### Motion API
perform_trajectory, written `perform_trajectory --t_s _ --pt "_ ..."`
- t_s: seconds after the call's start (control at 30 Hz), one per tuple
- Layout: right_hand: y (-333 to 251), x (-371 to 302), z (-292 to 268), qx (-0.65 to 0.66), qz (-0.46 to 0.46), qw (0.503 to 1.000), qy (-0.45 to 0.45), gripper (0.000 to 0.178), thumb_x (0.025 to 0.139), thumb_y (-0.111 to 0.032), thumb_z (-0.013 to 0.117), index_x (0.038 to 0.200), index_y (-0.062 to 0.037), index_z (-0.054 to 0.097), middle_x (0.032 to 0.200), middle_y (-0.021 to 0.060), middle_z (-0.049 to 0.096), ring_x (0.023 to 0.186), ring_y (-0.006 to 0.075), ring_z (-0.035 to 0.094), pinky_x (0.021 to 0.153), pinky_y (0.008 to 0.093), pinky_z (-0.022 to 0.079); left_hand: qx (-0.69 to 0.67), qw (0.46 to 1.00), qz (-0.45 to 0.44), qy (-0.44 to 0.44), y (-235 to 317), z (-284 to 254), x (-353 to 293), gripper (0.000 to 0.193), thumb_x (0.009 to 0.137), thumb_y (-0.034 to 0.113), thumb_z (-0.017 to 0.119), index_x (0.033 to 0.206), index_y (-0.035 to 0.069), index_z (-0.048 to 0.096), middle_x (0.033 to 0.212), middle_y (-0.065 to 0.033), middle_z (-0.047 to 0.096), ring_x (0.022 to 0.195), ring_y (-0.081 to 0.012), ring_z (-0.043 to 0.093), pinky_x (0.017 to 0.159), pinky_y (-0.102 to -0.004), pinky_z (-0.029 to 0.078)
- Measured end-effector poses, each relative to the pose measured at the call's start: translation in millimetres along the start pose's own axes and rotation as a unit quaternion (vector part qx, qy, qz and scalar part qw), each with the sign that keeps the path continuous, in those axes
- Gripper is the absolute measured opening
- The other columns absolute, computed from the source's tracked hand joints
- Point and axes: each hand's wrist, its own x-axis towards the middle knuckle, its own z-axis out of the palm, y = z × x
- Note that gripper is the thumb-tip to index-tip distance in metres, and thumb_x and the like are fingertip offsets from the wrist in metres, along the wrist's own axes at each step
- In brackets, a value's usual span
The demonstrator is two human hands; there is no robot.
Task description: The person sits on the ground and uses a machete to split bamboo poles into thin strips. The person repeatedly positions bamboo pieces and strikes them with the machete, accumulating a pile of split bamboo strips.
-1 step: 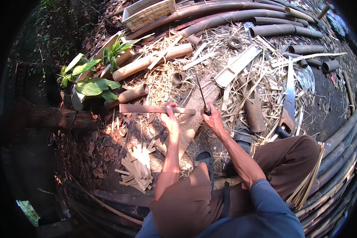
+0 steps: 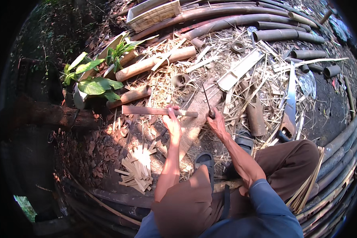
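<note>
Strip, probably light, stiff and liable to split, lay crosswise in the left hand, fingers closed just right of its middle, a sound hold, while the right hand, fingers curled tight, gripped a knife.

a pale crate sits beyond green leaves.

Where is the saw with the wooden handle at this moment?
In the head view, the saw lies on the right side, to the right of a bamboo tube, its handle just beyond the bent knee.
</note>
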Motion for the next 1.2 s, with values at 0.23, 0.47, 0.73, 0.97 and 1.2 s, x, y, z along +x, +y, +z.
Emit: perform_trajectory --t_s 0.23,0.47,0.73,0.97,1.2 --pt "-12.9 -23.8 -20.9 -0.185 -0.112 0.976 -0.003 0.025 0.079 -0.018 0.066 0.100 -0.0083 0.056 0.068 0.0188 0.063 0.062 0.0370 0.065 0.055 0.0459 0.049 0.046 0.981 -0.162 -0.099 63.6 -77.7 3.9 0.022 0.100 0.018 0.050 0.116 0.005 0.042 0.071 0.0014 0.044 0.054 -0.0050 0.044 0.044 -0.0217 0.039" --pt "-92.3 -39.6 -21.5 -0.296 -0.351 0.876 -0.150 0.021 0.082 -0.030 0.063 0.084 -0.0099 0.055 0.053 0.0084 0.054 0.044 0.0247 0.054 0.042 0.0438 0.043 0.285 0.938 -0.121 -0.157 117.8 -49.1 -76.8 0.014 0.095 0.014 0.052 0.095 0.001 0.056 0.065 -0.0001 0.047 0.052 -0.0106 0.045 0.047 -0.0296 0.038" --pt "-99.4 36.9 -105.0 -0.274 -0.120 0.952 -0.062 0.022 0.088 -0.025 0.055 0.082 -0.0038 0.059 0.053 0.0030 0.051 0.043 0.0123 0.043 0.036 0.0315 0.039 0.129 0.935 -0.206 -0.259 166.6 -90.1 -152.0 0.051 0.105 0.034 0.040 0.143 0.000 0.042 0.069 0.0007 0.052 0.053 -0.0069 0.047 0.050 -0.0238 0.039" --pt "-92.0 -38.9 -50.1 -0.285 -0.363 0.881 -0.098 0.026 0.086 -0.030 0.061 0.074 -0.0073 0.054 0.048 -0.0003 0.043 0.039 0.0097 0.039 0.031 0.0318 0.031 -0.112 0.936 -0.264 -0.203 182.2 -65.8 -127.7 0.042 0.105 0.040 0.039 0.124 0.003 0.046 0.063 -0.0025 0.046 0.048 -0.0109 0.044 0.045 -0.0255 0.040" --pt "-91.0 30.6 -122.1 -0.249 -0.091 0.964 -0.013 0.037 0.081 -0.032 0.061 0.086 0.0045 0.062 0.069 0.0219 0.065 0.063 0.0332 0.065 0.061 0.0455 0.052 -0.109 0.978 -0.054 -0.172 163.5 -96.2 -124.2 0.050 0.095 0.028 0.064 0.130 -0.002 0.045 0.062 -0.0001 0.047 0.039 -0.0075 0.046 0.035 -0.0217 0.040"
